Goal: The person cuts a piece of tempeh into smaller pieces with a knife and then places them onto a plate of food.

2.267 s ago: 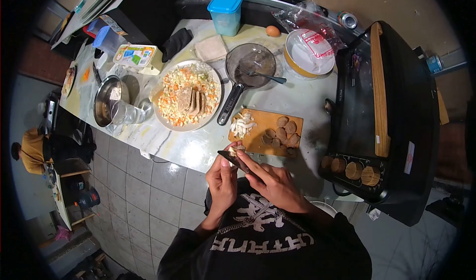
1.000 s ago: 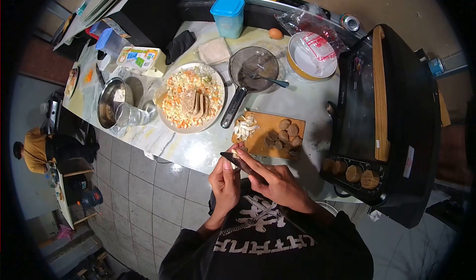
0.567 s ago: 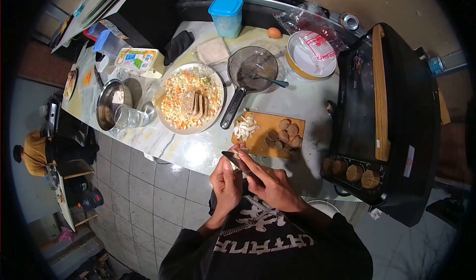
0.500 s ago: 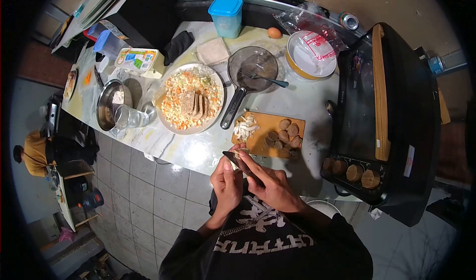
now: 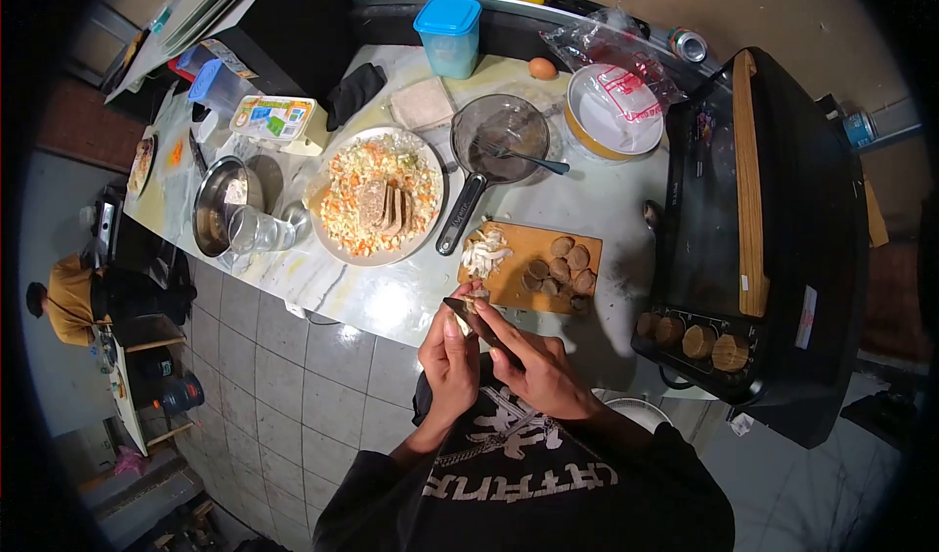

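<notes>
Just in front of the cutting board's near edge, my left hand [image 5: 448, 361] is closed around a small pale piece of mushroom [image 5: 464, 326], partly hidden by fingers and blade. My right hand [image 5: 541, 374] grips a dark-bladed knife [image 5: 479, 325], its blade lying against the piece. Beyond both hands is the wooden cutting board [image 5: 533, 239]. White sliced strips [image 5: 483, 253] are heaped on its left side, and several brown round mushrooms [image 5: 560, 266] sit on its right.
Left of the board, a plate [image 5: 337, 249] carries diced vegetables and brown slices. A small pan [image 5: 501, 122] with a fork lies behind, near a white bowl [image 5: 597, 112] and an egg [image 5: 542, 68]. A black oven [image 5: 773, 220] stands right. Another person [image 5: 73, 303] is far left.
The knife blade and my fingers have shifted very slightly against the pale piece. Both hands stay in nearly the same place, and the things on the counter have not moved.
</notes>
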Tool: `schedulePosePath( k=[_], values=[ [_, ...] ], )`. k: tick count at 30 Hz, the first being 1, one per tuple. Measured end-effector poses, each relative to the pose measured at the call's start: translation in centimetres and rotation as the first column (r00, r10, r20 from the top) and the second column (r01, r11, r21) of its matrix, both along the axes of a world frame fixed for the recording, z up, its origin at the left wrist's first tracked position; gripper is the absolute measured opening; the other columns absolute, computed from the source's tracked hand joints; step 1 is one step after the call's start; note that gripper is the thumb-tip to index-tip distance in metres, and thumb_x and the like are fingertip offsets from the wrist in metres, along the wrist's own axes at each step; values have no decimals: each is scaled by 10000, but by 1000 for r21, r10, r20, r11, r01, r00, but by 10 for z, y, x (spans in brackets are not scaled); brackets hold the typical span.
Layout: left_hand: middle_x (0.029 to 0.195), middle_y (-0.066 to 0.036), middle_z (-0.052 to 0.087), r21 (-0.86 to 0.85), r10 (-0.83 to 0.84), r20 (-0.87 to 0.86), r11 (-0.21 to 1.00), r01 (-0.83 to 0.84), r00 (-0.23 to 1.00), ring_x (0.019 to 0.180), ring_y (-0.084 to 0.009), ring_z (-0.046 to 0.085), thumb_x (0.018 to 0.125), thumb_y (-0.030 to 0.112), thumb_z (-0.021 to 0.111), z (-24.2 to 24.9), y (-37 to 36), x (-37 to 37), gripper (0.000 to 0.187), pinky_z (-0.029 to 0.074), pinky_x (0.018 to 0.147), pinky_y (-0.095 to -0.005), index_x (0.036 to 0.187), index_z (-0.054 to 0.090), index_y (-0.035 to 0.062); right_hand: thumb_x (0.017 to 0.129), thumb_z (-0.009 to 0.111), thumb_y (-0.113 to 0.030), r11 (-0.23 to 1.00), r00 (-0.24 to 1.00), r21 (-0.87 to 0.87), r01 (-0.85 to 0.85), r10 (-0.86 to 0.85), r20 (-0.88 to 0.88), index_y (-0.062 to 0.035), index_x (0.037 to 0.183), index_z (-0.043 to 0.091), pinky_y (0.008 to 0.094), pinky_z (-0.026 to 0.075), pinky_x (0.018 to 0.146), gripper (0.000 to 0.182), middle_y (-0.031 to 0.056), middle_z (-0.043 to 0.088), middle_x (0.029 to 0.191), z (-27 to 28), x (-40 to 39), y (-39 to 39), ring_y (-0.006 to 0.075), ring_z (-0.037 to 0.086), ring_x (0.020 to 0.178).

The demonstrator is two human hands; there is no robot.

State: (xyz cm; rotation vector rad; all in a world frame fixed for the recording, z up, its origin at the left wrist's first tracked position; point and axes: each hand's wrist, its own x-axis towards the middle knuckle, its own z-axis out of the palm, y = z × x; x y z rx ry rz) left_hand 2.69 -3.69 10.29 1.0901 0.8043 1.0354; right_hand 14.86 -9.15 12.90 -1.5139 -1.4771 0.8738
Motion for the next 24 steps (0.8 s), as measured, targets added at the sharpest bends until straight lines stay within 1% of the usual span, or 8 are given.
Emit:
schedulePosePath(
  k=[4,7,9,13,16,19,21,24],
  values=[
    [1284,-193,500,-34,-3,14,999,3,1000,1174,-215,483,1029,224,304,3,0,0,436,362,997,-313,1277,430,-111,878,543,-55,1000,1000,-20,5,-5,10,-15,1372,405,357,539,732,514,217,597,1168,-6,-1,-2,353,653,923],
    [1284,-194,502,-29,6,-24,1000,-7,1000,1193,-220,477,1029,223,303,3,0,0,434,356,1010,-319,1279,429,-109,879,536,-47,999,1000,-42,8,-8,15,-18,1372,406,361,539,736,510,218,597,1169,-8,-2,-2,356,650,928],
    [1281,-194,507,-24,-6,-56,1000,5,998,1202,-221,476,1029,227,305,5,1,0,437,355,1017,-324,1281,427,-108,897,549,-98,996,999,72,44,-45,16,-129,1433,346,383,496,556,574,158,572,691,-15,-3,0,300,605,594],
    [1277,-193,510,-28,7,-34,1000,-8,999,1192,-217,484,1029,228,307,0,2,0,436,360,1013,-324,1278,430,-107,890,553,-90,998,998,54,45,-48,45,-144,1433,349,387,493,539,583,157,568,687,-17,-4,-1,300,602,580],
    [1274,-189,512,-40,7,-61,999,-10,998,1163,-206,497,1029,225,311,1,3,-1,432,364,1013,-326,1275,432,-109,883,562,-78,996,997,62,60,-62,37,-151,1432,353,396,495,540,592,158,564,686,-16,-5,1,308,609,587],
    [1271,-182,515,-67,18,-36,998,-20,999,1129,-189,506,1029,226,317,4,4,1,431,375,998,-321,1274,434,-108,879,569,-70,994,996,77,75,-78,43,-149,1426,362,405,500,554,591,160,570,698,-15,-5,2,318,619,612],
    [1270,-181,516,-30,34,-34,999,-35,999,1118,-182,507,1029,224,318,2,4,2,429,384,978,-309,1281,431,-105,877,573,-66,995,995,57,84,-87,42,-148,1424,366,409,505,572,591,162,574,707,-16,-5,2,325,627,633],
    [1279,-187,507,-36,16,-22,999,-17,1000,1087,-177,520,1030,225,319,1,5,0,427,396,963,-302,1287,430,-98,877,572,-65,994,995,65,91,-94,45,-149,1420,371,413,510,595,585,173,590,734,-15,-4,2,338,635,665]
  ],
)
